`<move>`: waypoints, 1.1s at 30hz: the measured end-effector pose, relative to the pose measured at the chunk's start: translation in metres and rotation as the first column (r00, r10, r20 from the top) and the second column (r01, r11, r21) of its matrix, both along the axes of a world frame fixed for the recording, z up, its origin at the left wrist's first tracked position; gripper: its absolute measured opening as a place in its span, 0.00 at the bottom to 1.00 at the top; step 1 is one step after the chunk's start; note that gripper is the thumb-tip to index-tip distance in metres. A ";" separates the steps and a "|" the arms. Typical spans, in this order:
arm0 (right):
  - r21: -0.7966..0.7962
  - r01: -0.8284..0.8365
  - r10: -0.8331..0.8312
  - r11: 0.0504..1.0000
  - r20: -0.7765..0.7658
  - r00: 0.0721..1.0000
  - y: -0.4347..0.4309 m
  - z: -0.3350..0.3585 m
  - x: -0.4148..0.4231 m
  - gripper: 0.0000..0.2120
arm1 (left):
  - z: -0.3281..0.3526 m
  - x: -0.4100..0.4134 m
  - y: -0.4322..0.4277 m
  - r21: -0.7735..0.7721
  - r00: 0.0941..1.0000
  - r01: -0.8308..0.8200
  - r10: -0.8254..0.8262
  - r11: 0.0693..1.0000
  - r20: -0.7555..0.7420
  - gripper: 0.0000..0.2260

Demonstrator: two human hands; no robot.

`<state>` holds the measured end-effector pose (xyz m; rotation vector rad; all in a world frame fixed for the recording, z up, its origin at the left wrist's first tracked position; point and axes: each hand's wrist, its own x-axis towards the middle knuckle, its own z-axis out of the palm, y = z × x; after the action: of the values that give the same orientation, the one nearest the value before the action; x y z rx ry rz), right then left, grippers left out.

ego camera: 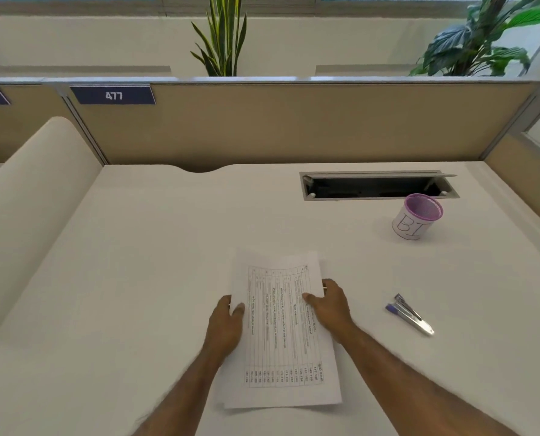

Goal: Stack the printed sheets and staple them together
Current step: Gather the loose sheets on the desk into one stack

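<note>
A stack of printed sheets with a table of text lies in front of me on the white desk. My left hand grips the stack's left edge, thumb on top. My right hand grips the right edge, thumb on the top page. The far end of the sheets curls up a little. A silver and purple stapler lies on the desk to the right of my right hand, apart from the paper.
A purple mesh cup wrapped in white paper stands at the back right. Behind it is an open cable slot in the desk. Tan partition walls close off the back and sides. Plants stand beyond them.
</note>
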<state>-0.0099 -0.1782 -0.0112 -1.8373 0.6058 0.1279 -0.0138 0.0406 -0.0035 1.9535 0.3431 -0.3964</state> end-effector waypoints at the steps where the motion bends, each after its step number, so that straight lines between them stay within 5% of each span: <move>1: -0.008 -0.003 0.003 1.000 -0.005 1.000 0.004 -0.001 0.000 0.15 | 0.000 -0.001 -0.001 0.012 1.000 0.016 -0.016 1.000 0.006 0.16; 7: -0.209 0.058 -0.060 0.976 -0.007 0.998 0.001 -0.007 -0.008 0.29 | 0.008 -0.005 -0.004 -0.072 0.998 0.049 -0.045 0.996 0.051 0.13; 12: 0.187 0.157 -0.155 0.970 -0.024 0.988 -0.019 0.012 -0.010 0.38 | 0.021 -0.008 -0.001 -0.211 0.992 0.050 -0.024 0.976 0.121 0.10; 14: 0.263 0.052 -0.069 0.963 0.054 0.996 -0.022 0.031 -0.013 0.26 | 0.031 -0.007 -0.004 -0.253 0.988 0.059 -0.020 0.966 0.152 0.09; 17: 0.163 -0.021 -0.014 0.986 0.212 0.977 -0.028 0.062 -0.017 0.11 | 0.046 -0.002 -0.012 -0.270 0.973 0.098 -0.034 0.958 0.230 0.09; 25: 0.172 -0.013 -0.072 0.985 0.479 0.875 -0.045 0.116 -0.025 0.07 | 0.088 0.012 -0.035 -0.210 0.847 0.206 -0.067 0.956 0.527 0.10; 33: 0.131 0.004 -0.067 0.991 0.475 0.877 -0.044 0.106 -0.035 0.07 | 0.093 0.010 -0.047 -0.281 0.850 0.211 -0.034 0.936 0.525 0.08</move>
<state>-0.0448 -0.2226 0.0949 -1.6478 0.2722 -0.3044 -0.0035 -0.0066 0.0891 1.6718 -0.1929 0.0045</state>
